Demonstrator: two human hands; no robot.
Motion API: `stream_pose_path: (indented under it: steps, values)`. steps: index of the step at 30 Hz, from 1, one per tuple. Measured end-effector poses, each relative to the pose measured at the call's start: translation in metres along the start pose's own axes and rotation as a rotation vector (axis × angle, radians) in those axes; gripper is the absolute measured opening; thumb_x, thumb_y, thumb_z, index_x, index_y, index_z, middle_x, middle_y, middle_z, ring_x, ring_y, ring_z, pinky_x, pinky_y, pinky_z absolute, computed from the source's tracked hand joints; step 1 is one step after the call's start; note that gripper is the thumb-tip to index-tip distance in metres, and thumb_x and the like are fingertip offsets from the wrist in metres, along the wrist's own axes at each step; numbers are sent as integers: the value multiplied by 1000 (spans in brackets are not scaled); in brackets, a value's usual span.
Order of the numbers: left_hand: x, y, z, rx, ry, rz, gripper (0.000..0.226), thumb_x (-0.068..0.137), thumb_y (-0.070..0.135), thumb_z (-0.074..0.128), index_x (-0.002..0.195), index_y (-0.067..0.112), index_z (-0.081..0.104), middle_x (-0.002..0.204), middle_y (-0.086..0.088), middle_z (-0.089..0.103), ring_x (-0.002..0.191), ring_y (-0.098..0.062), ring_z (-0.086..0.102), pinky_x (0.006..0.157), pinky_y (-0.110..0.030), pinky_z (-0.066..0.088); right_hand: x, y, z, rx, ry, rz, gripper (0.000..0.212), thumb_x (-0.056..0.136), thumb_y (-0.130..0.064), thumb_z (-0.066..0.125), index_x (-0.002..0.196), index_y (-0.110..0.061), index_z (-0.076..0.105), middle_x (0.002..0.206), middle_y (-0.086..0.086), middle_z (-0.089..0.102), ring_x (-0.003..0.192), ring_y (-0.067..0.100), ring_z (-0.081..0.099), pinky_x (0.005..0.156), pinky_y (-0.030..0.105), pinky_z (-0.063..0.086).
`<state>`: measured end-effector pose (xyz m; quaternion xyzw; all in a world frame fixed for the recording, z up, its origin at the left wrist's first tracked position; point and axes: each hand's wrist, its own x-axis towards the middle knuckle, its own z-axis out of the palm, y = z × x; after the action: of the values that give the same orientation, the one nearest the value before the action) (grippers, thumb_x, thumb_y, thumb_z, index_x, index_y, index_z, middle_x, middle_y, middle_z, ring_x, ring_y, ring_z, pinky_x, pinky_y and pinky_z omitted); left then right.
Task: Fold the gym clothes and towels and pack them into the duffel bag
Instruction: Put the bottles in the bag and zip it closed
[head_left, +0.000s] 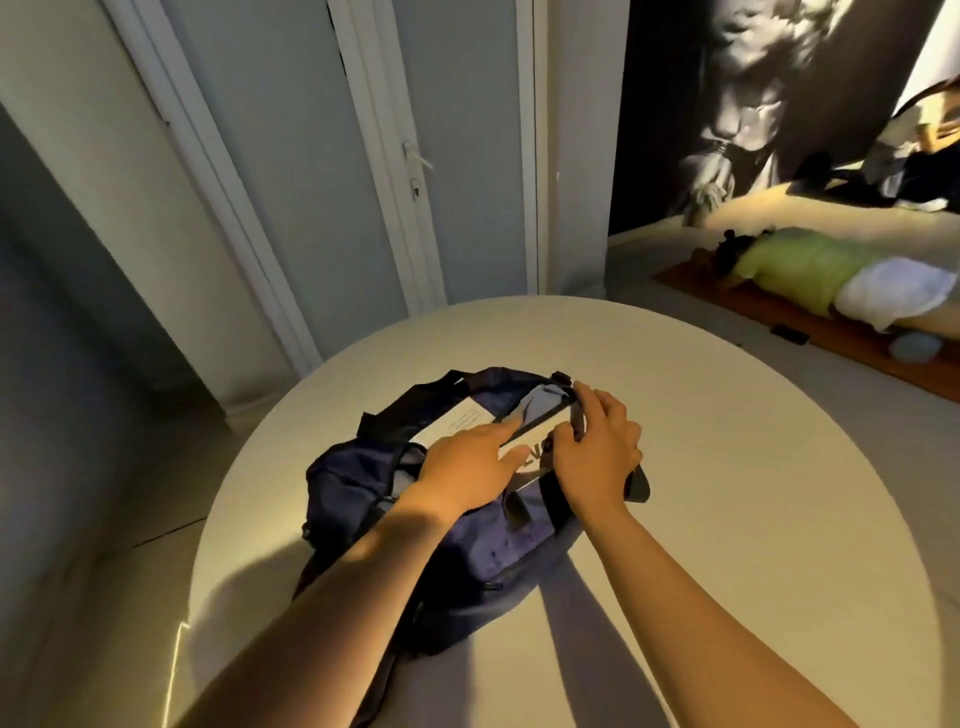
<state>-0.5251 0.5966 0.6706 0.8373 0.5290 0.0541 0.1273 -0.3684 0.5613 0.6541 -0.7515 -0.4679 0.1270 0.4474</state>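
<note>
A navy duffel bag (483, 551) lies on the round white table (727, 493), its top partly open with pale folded cloth (457, 423) showing inside. My left hand (467, 467) rests on the bag's top with the forefinger stretched along the zip edge. My right hand (597, 452) grips the bag's far end by its dark strap, fingers curled over the edge. A black strap (415, 410) loops over the bag's far side.
Grey doors (457, 156) stand behind the table. On the floor at right a person in a green top (800, 265) lies on an orange mat (883, 358), with a white towel (893, 293) and a blue ball (917, 348) close by.
</note>
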Motion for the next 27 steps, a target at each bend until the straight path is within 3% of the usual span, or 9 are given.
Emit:
stream_pose_path:
  steps: [5, 7, 9, 11, 15, 19, 21, 23, 27]
  values:
    - [9, 13, -13, 29, -204, -225, 53, 100, 50, 38, 143, 20, 47, 133, -11, 62, 116, -28, 60, 95, -40, 49, 29, -17, -19, -118, -537, 60, 52, 95, -16, 48, 143, -36, 52, 147, -4, 50, 129, 32, 46, 104, 47, 41]
    - [18, 28, -21, 13, -155, -216, 59, 98, 40, 47, 152, 20, 33, 147, -8, 49, 133, -27, 48, 105, -43, 42, 36, -21, -28, 48, -664, 172, 53, 95, -8, 47, 144, -29, 52, 134, 2, 62, 107, 23, 60, 93, 34, 48]
    - [29, 48, -26, -50, -125, -88, 70, 99, 24, 48, 160, 18, 14, 165, -4, 23, 150, -21, 25, 117, -38, 29, 44, -24, -38, 91, -733, 215, 53, 95, -4, 47, 142, -28, 55, 95, 0, 69, 76, 14, 59, 76, 27, 47]
    - [40, 58, -21, -130, -184, -56, 64, 102, 17, 41, 161, 16, 14, 168, -2, 13, 153, -17, 17, 119, -34, 26, 52, -21, -47, 88, -760, 236, 51, 94, -4, 48, 137, -30, 59, 78, 3, 66, 64, 16, 56, 69, 31, 48]
    - [49, 57, -5, -235, -266, -266, 48, 102, 33, 30, 147, 17, 40, 150, -8, 49, 132, -26, 49, 108, -42, 41, 73, -14, -68, 122, -674, 384, 38, 95, -5, 47, 123, -18, 69, 88, 7, 69, 58, 17, 62, 64, 32, 55]
    - [58, 55, 1, -202, -282, -319, 79, 93, 73, 11, 132, 20, 55, 126, -6, 65, 112, -26, 63, 95, -45, 51, 98, -7, -69, 0, -563, 387, 24, 92, -11, 49, 92, -10, 72, 87, 12, 72, 68, 28, 67, 65, 31, 57]
    - [64, 54, 9, -131, -257, -312, 63, 102, 61, 20, 121, 15, 59, 117, -8, 68, 106, -27, 65, 89, -40, 53, 103, -6, -66, -44, -605, 399, 22, 91, -13, 49, 85, -5, 69, 85, 16, 71, 76, 38, 69, 72, 43, 60]
    - [69, 52, 15, -91, -208, -333, 41, 106, 42, 34, 117, 12, 58, 114, -9, 69, 105, -27, 65, 86, -38, 52, 103, -7, -67, -120, -708, 371, 20, 90, -12, 50, 89, -1, 67, 81, 18, 70, 71, 38, 69, 71, 42, 59]
    - [77, 47, 22, -148, -91, -315, 37, 101, 28, 47, 136, 16, 48, 119, -9, 67, 111, -31, 64, 89, -39, 52, 112, -5, -69, -241, -673, 307, 21, 92, -17, 54, 105, -13, 70, 98, 12, 72, 83, 34, 69, 73, 35, 56]
